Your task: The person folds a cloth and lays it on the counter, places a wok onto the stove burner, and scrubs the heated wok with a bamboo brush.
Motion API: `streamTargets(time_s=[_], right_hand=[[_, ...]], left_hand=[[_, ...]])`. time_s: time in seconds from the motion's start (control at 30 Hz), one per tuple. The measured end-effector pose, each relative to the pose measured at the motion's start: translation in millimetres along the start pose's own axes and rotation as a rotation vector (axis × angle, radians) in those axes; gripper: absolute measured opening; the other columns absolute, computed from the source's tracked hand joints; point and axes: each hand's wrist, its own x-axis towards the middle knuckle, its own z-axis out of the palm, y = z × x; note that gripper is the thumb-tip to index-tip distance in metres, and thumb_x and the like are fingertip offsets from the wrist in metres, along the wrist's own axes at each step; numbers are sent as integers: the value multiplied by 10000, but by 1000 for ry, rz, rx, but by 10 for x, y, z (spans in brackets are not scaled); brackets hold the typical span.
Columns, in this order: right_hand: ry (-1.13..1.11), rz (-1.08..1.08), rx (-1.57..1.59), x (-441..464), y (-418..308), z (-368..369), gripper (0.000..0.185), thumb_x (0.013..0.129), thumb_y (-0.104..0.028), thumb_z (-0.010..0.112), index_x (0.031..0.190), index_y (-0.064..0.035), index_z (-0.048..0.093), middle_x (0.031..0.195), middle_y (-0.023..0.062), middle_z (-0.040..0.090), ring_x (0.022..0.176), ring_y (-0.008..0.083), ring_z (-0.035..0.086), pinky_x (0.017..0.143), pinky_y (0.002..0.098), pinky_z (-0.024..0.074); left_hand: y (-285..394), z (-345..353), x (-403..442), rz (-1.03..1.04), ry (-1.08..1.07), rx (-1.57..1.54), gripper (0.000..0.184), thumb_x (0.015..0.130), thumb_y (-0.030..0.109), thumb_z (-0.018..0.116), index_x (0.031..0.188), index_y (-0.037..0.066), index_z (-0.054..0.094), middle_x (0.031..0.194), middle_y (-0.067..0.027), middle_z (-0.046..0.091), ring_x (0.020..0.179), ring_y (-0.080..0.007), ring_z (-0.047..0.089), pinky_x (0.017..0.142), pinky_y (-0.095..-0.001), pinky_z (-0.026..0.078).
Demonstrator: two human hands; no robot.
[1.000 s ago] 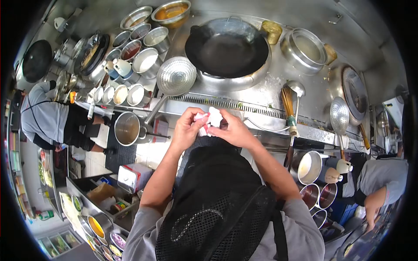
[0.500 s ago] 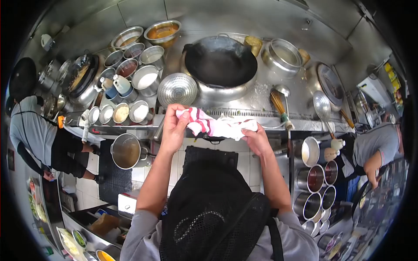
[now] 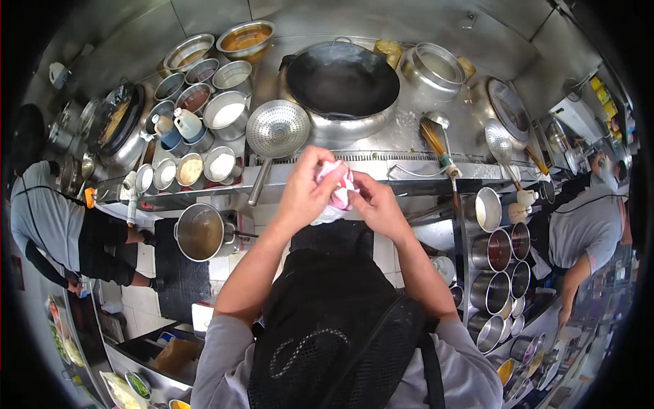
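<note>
Left grip (image 3: 306, 192) and right grip (image 3: 378, 206) clamped on cloth (image 3: 343, 198), orange-filled bowl (image 3: 255, 56), white-filled tin (image 3: 234, 132)

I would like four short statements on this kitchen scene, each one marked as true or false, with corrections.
1. The left hand and right hand both hold the cloth. True.
2. The perforated strainer lies inside the black wok. False: it lies beside it, in view to the left.
3. The brush is right of the wok in this view. True.
4. The cloth is plain blue. False: it is white with pinkish-red parts.
</note>
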Motion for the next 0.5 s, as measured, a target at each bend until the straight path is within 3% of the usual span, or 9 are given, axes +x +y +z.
streamTargets(time_s=[0.07, 0.13, 0.2, 0.27, 0.3, 0.33, 0.4, 0.5], right_hand=[[135, -124, -142, 24, -103, -18, 335, 1014, -93, 666, 1341, -21, 651, 982, 161, 760, 858, 217, 740, 809, 326, 574], [174, -223, -158, 81, -135, -37, 232, 1054, -101, 631, 1261, -5, 676, 984, 140, 757, 842, 170, 700, 790, 329, 564], [308, -178, -89, 146, -39, -148, 199, 1101, -126, 579, 1229, -9, 676, 1004, 84, 754, 838, 121, 664, 772, 300, 545], [352, -132, 308, 224, 145, -383, 164, 1124, -166, 564, 1193, -63, 672, 1023, -19, 700, 905, 56, 621, 811, 245, 512], [420, -92, 462, 262, -11, -502, 150, 1124, -176, 571, 1168, -68, 665, 1019, -32, 682, 916, 41, 584, 834, 236, 499], [490, -61, 372, 312, 118, -721, 171, 1122, -191, 582, 1178, -54, 667, 1019, -36, 681, 918, 41, 586, 838, 236, 500], [567, -110, 275, 269, -25, -935, 203, 1115, -202, 606, 1195, -33, 685, 1012, -25, 697, 894, 42, 600, 808, 238, 508], [494, -94, 154, 129, -301, -1127, 194, 1104, -174, 622, 1192, -21, 702, 964, -25, 706, 851, 43, 603, 786, 229, 508]], left_hand=[[19, -161, 29, -27, 18, -12, 282, 965, 190, 801, 1005, 34, 570, 885, -87, 623, 779, -173, 604, 707, -337, 506], [0, -312, 55, 2, 4, 101, 279, 979, 161, 802, 952, 46, 550, 853, -6, 596, 806, -77, 541, 706, -278, 474], [-79, -420, 96, 81, 49, 138, 324, 955, 142, 823, 878, 45, 524, 852, -7, 593, 799, -95, 542, 713, -282, 467], [-134, -511, 130, 272, 38, 9, 391, 898, 143, 866, 818, 31, 500, 844, -51, 588, 748, -153, 575, 664, -308, 462], [-168, -573, 91, 214, 18, -100, 403, 893, 145, 872, 798, 39, 494, 811, -32, 573, 737, -130, 559, 651, -297, 447], [-202, -635, 54, 155, 5, -210, 416, 889, 147, 877, 778, 46, 489, 777, -12, 557, 727, -107, 543, 638, -286, 431], [-203, -848, -20, -142, -109, -84, 449, 885, 150, 884, 742, 70, 466, 706, 23, 514, 713, -61, 518, 619, -269, 415], [-268, -1001, -100, -175, -201, 29, 518, 861, 219, 914, 706, 81, 440, 675, 36, 522, 697, -30, 483, 596, -257, 385]])
